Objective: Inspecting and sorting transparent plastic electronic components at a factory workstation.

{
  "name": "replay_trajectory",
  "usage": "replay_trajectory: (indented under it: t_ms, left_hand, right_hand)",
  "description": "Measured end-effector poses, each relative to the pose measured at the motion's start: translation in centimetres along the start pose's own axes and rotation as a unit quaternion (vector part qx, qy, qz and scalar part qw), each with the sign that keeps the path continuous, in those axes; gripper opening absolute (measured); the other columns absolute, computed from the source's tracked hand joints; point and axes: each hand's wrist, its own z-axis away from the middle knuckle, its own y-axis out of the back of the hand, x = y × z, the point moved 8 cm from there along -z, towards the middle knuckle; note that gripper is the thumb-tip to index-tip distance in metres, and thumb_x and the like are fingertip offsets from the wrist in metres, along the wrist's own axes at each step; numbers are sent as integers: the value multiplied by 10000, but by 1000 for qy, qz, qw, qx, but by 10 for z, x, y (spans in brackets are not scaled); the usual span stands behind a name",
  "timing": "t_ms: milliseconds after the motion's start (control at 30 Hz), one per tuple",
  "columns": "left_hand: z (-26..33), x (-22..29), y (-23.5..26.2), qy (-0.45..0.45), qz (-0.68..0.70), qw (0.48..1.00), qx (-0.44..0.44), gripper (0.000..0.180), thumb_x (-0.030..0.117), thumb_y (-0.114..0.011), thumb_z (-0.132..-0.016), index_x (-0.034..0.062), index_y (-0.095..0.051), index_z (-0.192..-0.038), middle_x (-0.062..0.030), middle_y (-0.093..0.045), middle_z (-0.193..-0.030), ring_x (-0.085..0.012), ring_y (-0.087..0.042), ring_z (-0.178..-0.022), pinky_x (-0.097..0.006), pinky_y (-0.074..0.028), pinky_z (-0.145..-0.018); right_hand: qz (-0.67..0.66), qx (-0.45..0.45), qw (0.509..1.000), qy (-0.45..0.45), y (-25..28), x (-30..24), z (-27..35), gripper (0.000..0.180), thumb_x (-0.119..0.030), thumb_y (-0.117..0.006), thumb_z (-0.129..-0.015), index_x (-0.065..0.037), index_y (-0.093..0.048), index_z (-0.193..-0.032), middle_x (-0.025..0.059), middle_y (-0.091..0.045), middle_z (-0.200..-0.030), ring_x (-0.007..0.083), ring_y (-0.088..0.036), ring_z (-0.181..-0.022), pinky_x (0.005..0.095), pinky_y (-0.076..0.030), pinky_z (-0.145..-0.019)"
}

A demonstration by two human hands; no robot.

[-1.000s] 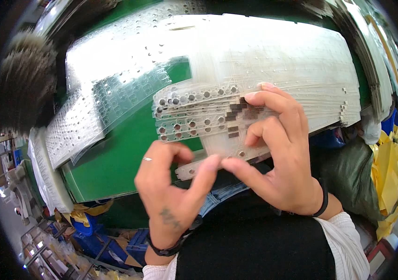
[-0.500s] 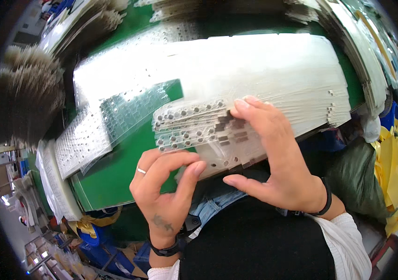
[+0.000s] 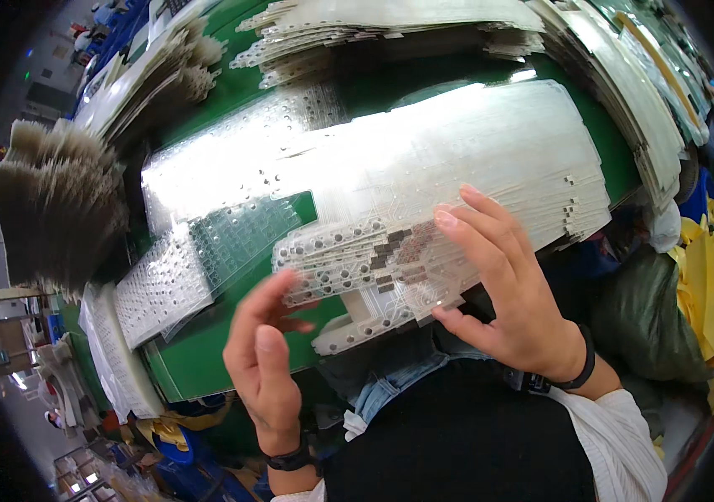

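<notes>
A fanned pile of thin translucent plastic sheets (image 3: 457, 134) lies across a green tabletop (image 3: 206, 356). Their near-left ends split into narrow tabs (image 3: 323, 251) with round dark dots, beside dark rectangular patches. At the tab tips is my left hand (image 3: 265, 360), slightly blurred, its fingers bent and the thumb apart; whether a fingertip touches the tabs I cannot tell. My right hand (image 3: 512, 293) spreads over the near side of the pile, fingertips on or just above the sheets and thumb at the near edge. Nothing shows gripped in either hand.
Perforated clear sheets (image 3: 160, 280) lie left of the pile. Stacks of similar sheets stand at the far left (image 3: 60, 209), along the back (image 3: 390, 21) and at the right (image 3: 625, 92). A dark green bag (image 3: 650, 309) and yellow material (image 3: 700, 284) are beyond the table's right edge.
My left hand has moved down and left, its thumb and fingers parting. My right hand has shifted slightly right and lower. A dotted tab strip now shows more fully near the front edge.
</notes>
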Motion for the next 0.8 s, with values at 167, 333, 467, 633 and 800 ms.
replay_trajectory:
  t_ms: [167,333,467,633,800]
  left_hand:
    - [2,28,0,-85,12,996,-3,510,402,-501,-915,-73,-642,-1036,-169,-656,-1032,-252,-616,-944,-350,-451,-865]
    - [5,29,-2,-87,-62,994,-26,369,275,-624,-837,-51,-658,-1008,-162,-666,-991,-267,-616,-963,-345,-436,-885]
    - [9,14,-1,-29,-11,999,-34,325,180,-624,-820,-59,-641,-1040,-155,-655,-1030,-230,-606,-975,-320,-437,-885]
    - [8,23,-4,-73,72,993,-60,510,301,-559,-886,-96,-531,-1204,-171,-626,-1110,-222,-598,-1014,-328,-464,-865]
    - [12,18,14,-57,69,995,54,537,264,-533,-898,-63,-417,-1309,-167,-600,-1158,-217,-575,-1061,-322,-456,-871]
  right_hand:
    - [23,14,1000,5,1,-4,-11,761,-96,-727,-671,-47,-396,-1354,168,-440,-1326,377,-369,-1276,476,-287,-1072]
    - [47,-39,998,-19,-4,-3,-18,700,-109,-698,-702,-46,-410,-1337,174,-449,-1314,367,-378,-1274,483,-267,-1084]
    - [44,-76,996,11,-5,-3,-18,633,-71,-658,-725,-27,-427,-1313,182,-471,-1289,358,-418,-1243,456,-308,-1065]
    - [107,-44,992,52,-2,-11,-26,478,-47,-587,-756,-1,-506,-1225,184,-547,-1196,350,-513,-1149,420,-411,-983]
    - [108,-22,988,112,29,-16,-59,266,-31,-520,-772,-22,-595,-1027,122,-643,-933,296,-622,-860,398,-478,-750]
